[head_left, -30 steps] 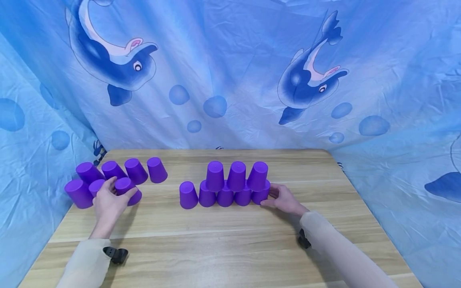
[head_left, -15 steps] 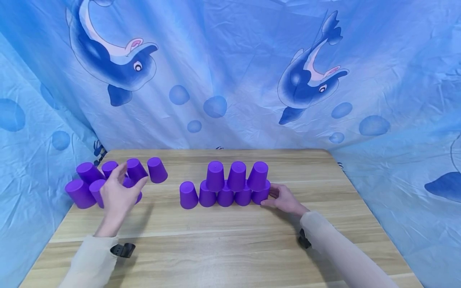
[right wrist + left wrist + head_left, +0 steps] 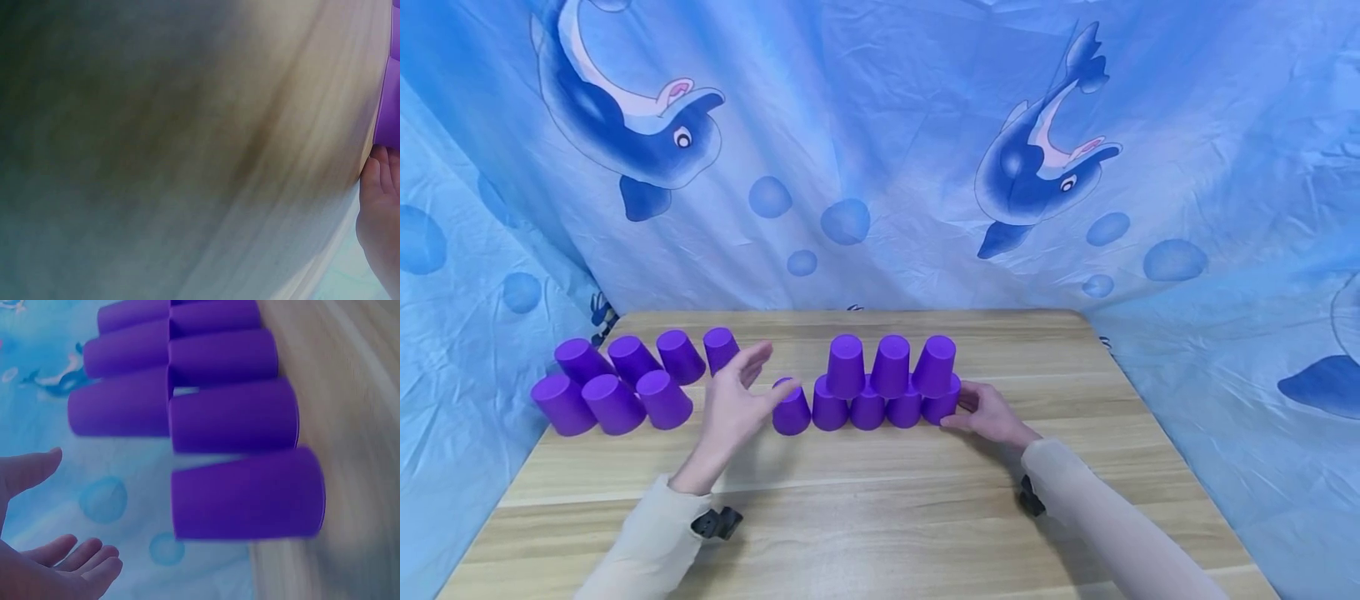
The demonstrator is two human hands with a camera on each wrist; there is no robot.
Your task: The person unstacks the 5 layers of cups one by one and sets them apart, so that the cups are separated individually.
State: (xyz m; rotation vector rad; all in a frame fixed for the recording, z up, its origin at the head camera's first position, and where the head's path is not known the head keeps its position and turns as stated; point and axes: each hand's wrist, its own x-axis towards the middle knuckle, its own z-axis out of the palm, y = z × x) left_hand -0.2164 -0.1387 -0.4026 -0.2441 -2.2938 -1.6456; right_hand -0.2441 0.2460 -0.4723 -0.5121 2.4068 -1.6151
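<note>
Wooden table (image 3: 880, 517), purple cups (image 3: 891, 368) mouth-down, axes vertical; left hand (image 3: 733, 408) empty, right hand (image 3: 992, 415) touching one, grip unclear

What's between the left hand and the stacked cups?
A single upside-down purple cup stands between the left hand and the stacked cups, as the head view shows.

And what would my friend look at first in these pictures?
Probably the purple cups: three sit on a lower row mid-table, with seven more at the left. The right hand touches the row's right end; the left hand hangs open near its left end. Behind, two big dolphins decorate the blue curtain.
</note>
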